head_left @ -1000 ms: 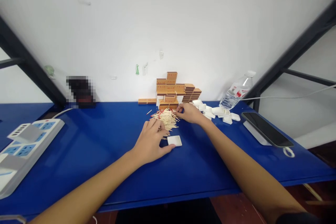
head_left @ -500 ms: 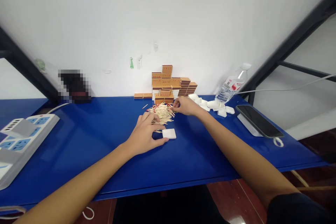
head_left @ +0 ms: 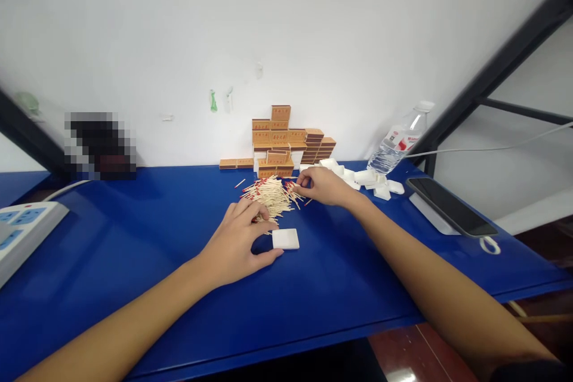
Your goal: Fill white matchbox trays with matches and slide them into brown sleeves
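Change noted: at the right side of the loose heap of pale, red-tipped wooden matches [head_left: 272, 198], a few sticks now fan outward beneath the right hand [head_left: 324, 185], and a stray wooden match [head_left: 308, 202] lies just beyond them. The right fingertips are drawn close together; whether they grip any match cannot be told. The left hand [head_left: 237, 242] is spread wide, thumb and forefinger around the shallow white rectangular tray [head_left: 289, 239], which lies just on the heap's near side. No matches are visible inside. Assessment: a small portion appears loosened; the tray seems unfilled.
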A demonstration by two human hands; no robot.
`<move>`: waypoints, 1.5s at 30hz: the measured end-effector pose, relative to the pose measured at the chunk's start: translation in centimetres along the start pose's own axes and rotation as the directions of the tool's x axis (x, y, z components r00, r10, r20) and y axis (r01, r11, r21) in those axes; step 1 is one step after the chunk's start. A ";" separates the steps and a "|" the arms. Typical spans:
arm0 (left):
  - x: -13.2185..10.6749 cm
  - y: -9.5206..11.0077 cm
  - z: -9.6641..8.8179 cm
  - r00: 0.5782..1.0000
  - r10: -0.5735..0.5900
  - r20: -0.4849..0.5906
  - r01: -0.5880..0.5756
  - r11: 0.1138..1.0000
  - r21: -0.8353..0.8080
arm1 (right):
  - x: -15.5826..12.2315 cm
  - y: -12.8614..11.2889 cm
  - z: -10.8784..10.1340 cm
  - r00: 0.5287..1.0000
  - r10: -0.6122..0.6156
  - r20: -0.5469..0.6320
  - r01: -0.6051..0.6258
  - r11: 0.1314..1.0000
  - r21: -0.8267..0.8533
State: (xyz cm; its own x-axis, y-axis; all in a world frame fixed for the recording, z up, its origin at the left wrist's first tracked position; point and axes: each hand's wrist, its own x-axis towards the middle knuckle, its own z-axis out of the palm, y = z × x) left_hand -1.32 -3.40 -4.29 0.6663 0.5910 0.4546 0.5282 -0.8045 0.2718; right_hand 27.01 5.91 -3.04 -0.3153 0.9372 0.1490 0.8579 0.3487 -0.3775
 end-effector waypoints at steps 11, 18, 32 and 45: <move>0.0 -0.5 -0.3 0.998 0.047 -0.029 -0.046 0.998 0.043 | -0.3 -0.7 -0.1 0.995 -0.100 -0.029 0.091 0.974 -0.209; 0.0 -0.2 -0.6 0.999 0.038 -0.019 -0.037 0.999 0.026 | -0.6 -1.0 -0.4 0.998 -0.053 0.035 0.062 0.941 -0.331; 0.2 -0.3 -0.9 0.999 0.031 -0.009 -0.030 0.999 0.033 | -0.8 -0.6 -0.9 0.987 -0.134 0.088 0.156 0.933 -0.323; 0.2 -0.5 -0.8 1.000 0.018 -0.003 -0.017 0.999 0.036 | -0.8 -1.1 -1.0 0.986 -0.102 0.131 0.147 0.903 -0.405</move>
State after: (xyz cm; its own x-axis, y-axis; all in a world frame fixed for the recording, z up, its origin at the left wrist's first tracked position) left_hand -1.88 -2.91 -3.67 0.6737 0.5766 0.4621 0.5350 -0.8120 0.2333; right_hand 26.68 4.80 -1.84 -0.4515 0.8899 0.0653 0.8921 0.4489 0.0510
